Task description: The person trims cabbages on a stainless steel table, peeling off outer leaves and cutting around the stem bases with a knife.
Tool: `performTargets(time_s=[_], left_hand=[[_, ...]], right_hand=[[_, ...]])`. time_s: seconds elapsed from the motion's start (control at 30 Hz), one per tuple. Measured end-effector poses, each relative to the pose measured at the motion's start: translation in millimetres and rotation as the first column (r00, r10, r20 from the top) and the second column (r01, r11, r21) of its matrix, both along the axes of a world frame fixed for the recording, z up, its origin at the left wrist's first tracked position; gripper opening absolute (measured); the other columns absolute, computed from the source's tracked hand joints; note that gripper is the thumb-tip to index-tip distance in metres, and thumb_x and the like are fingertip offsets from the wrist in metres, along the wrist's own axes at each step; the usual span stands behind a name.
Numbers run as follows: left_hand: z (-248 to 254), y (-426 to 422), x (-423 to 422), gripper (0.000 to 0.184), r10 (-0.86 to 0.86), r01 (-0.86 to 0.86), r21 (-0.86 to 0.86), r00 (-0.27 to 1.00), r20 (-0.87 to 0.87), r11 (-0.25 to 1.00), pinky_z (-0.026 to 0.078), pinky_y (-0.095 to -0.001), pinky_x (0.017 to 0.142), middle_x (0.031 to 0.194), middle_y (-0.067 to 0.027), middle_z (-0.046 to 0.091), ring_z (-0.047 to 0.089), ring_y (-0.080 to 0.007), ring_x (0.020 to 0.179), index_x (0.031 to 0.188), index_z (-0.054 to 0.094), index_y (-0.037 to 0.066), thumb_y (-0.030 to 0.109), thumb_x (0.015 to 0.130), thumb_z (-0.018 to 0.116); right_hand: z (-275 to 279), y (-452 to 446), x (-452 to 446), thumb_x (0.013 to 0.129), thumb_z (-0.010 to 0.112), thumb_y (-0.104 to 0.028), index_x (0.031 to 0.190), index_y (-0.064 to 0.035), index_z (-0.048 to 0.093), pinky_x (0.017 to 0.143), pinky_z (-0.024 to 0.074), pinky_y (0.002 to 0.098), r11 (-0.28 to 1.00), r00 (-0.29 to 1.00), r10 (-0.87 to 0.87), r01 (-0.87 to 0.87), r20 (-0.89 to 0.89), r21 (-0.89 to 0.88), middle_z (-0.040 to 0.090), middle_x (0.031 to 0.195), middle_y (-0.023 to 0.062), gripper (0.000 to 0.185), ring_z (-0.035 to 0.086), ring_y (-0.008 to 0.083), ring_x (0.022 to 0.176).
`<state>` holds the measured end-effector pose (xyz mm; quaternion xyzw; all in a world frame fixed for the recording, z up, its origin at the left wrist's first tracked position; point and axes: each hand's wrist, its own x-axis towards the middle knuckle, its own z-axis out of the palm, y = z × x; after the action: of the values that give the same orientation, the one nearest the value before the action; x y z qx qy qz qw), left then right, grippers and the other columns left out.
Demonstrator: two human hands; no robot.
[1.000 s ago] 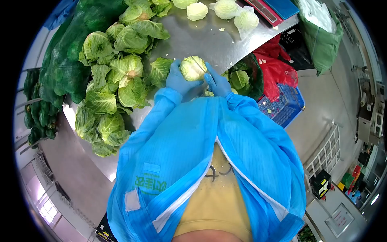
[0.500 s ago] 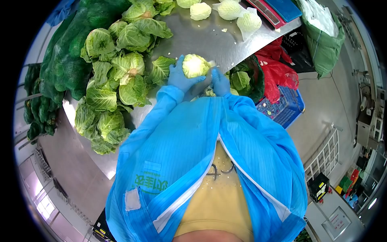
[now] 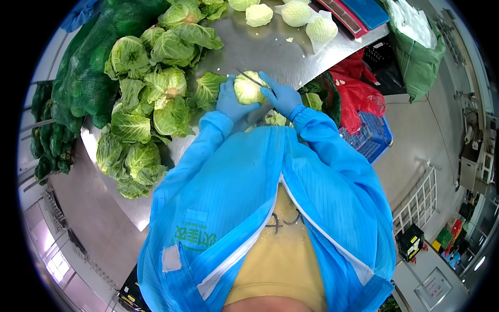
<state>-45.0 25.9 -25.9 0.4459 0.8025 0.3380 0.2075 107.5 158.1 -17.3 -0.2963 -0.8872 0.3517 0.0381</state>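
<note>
A pale trimmed cabbage (image 3: 246, 92) sits near the front edge of the steel table (image 3: 236, 49). My left hand (image 3: 233, 102), in a blue glove, is wrapped round its left and lower side. Across the top of the cabbage lies the thin dark blade of a knife (image 3: 250, 78), pointing up and left. My right hand (image 3: 280, 96), also gloved, grips the knife; its handle is hidden in the fingers. Just left of my left hand is a loose green cabbage leaf (image 3: 209, 89).
Untrimmed cabbages (image 3: 166, 86) are heaped on the left, beside green mesh sacks (image 3: 96, 67). At the back are a trimmed cabbage (image 3: 258, 15) and net-wrapped ones (image 3: 321, 30). A red bag (image 3: 358, 99) and blue crate (image 3: 375, 140) stand right, by leaf scraps (image 3: 312, 101).
My right hand has risen from low beside the cabbage, bringing the knife blade onto its top. My left hand keeps its hold, and the cabbage has turned slightly.
</note>
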Motion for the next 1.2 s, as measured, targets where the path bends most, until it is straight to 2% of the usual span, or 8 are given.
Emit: performTargets(time_s=[0.27, 0.33, 0.73, 0.8, 0.9, 1.0, 1.1, 1.2], left_hand=[[-0.5, -0.8, -1.2, 0.109, -0.039, 0.039, -0.027, 0.999, 0.007, 0.999, 0.04, -0.0415, 0.096, 0.122, -0.0246, 0.037, 0.043, -0.0389, 0.112, 0.136, 0.026, 0.0, 0.041, 0.051, 0.081], [0.7, -3.9, -0.9, 0.11, -0.065, 0.065, -0.035, 0.998, -0.01, 0.997, 0.04, -0.0421, 0.096, 0.123, -0.0242, 0.035, 0.041, -0.037, 0.113, 0.137, 0.024, 0.001, 0.038, 0.051, 0.083], [-2.9, -16.6, -27.7, 0.108, -0.24, 0.196, 0.178, 0.931, 0.276, 0.964, 0.035, -0.0382, 0.103, 0.133, -0.0196, 0.037, 0.039, -0.0314, 0.124, 0.141, 0.024, 0.007, 0.023, 0.05, 0.082], [-1.9, -19.0, -28.6, 0.107, -0.212, 0.162, 0.157, 0.892, 0.4, 0.974, 0.032, -0.0362, 0.105, 0.136, -0.0183, 0.036, 0.036, -0.0284, 0.127, 0.141, 0.024, 0.006, 0.018, 0.051, 0.08], [-4.6, -23.5, -24.3, 0.102, -0.23, 0.179, 0.179, 0.918, 0.324, 0.967, 0.031, -0.0358, 0.106, 0.135, -0.0181, 0.037, 0.037, -0.0286, 0.126, 0.14, 0.025, 0.006, 0.013, 0.053, 0.077], [-9.8, -16.7, -19.3, 0.093, -0.226, 0.118, 0.295, 0.902, 0.367, 0.948, 0.029, -0.0355, 0.107, 0.135, -0.0179, 0.038, 0.037, -0.0292, 0.126, 0.136, 0.03, 0.005, 0.011, 0.054, 0.073], [-5.7, -13.2, -18.6, 0.087, -0.306, 0.186, 0.313, 0.866, 0.395, 0.931, 0.026, -0.0356, 0.108, 0.136, -0.0158, 0.037, 0.035, -0.028, 0.128, 0.134, 0.032, 0.002, 0.009, 0.056, 0.07], [-4.5, -15.8, -10.3, 0.085, -0.226, 0.231, 0.21, 0.973, -0.05, 0.95, 0.028, -0.036, 0.107, 0.134, -0.0157, 0.038, 0.037, -0.0279, 0.125, 0.135, 0.031, 0.0, 0.013, 0.061, 0.072]], right_hand=[[11.0, -1.8, -0.4, 0.091, 0.035, -0.054, 0.137, -0.0295, 0.036, 0.075, 0.0485, 0.0457, 1.0, 0.983, 0.004, -0.009, 0.185, 0.026, 0.064, 0.094, 0.018, 0.052, 0.062, 0.0374, 0.084], [-14.1, 6.5, -0.3, 0.091, 0.038, -0.051, 0.131, -0.0252, 0.046, 0.077, 0.0484, 0.0422, 0.943, 0.937, -0.31, 0.281, -0.162, -0.18, 0.065, 0.094, 0.0165, 0.048, 0.062, 0.0354, 0.086], [-47.6, 24.8, 5.7, 0.079, 0.065, -0.034, 0.103, -0.0036, 0.061, 0.072, 0.0487, 0.0387, 0.877, 0.869, -0.478, 0.464, -0.129, -0.127, 0.065, 0.086, 0.0143, 0.039, 0.064, 0.028, 0.078], [-49.2, 35.5, 25.7, 0.077, 0.069, -0.026, 0.111, -0.001, 0.057, 0.072, 0.0497, 0.0342, 0.668, 0.677, -0.732, 0.688, -0.079, -0.284, 0.065, 0.091, 0.0156, 0.044, 0.063, 0.0214, 0.079], [-20.1, 19.7, 27.5, 0.074, 0.072, -0.021, 0.122, -0.0017, 0.051, 0.074, 0.0498, 0.0301, 0.649, 0.585, -0.761, 0.694, -0.282, -0.312, 0.063, 0.101, 0.0172, 0.056, 0.062, 0.017, 0.084], [-18.0, 11.4, 7.1, 0.073, 0.074, -0.029, 0.13, -0.0067, 0.045, 0.077, 0.0494, 0.0316, 0.74, 0.679, -0.662, 0.528, -0.317, -0.416, 0.061, 0.111, 0.0169, 0.068, 0.062, 0.0201, 0.089], [-2.1, -0.9, -15.8, 0.074, 0.072, -0.036, 0.125, -0.01, 0.051, 0.075, 0.0496, 0.0335, 0.95, 0.907, -0.253, 0.168, -0.337, -0.263, 0.063, 0.106, 0.0151, 0.061, 0.063, 0.022, 0.086], [8.2, -1.5, -16.3, 0.076, 0.069, -0.039, 0.116, -0.0112, 0.058, 0.071, 0.0499, 0.0349, 0.976, 0.974, -0.197, 0.185, -0.109, -0.115, 0.065, 0.095, 0.0136, 0.05, 0.064, 0.0232, 0.079]])
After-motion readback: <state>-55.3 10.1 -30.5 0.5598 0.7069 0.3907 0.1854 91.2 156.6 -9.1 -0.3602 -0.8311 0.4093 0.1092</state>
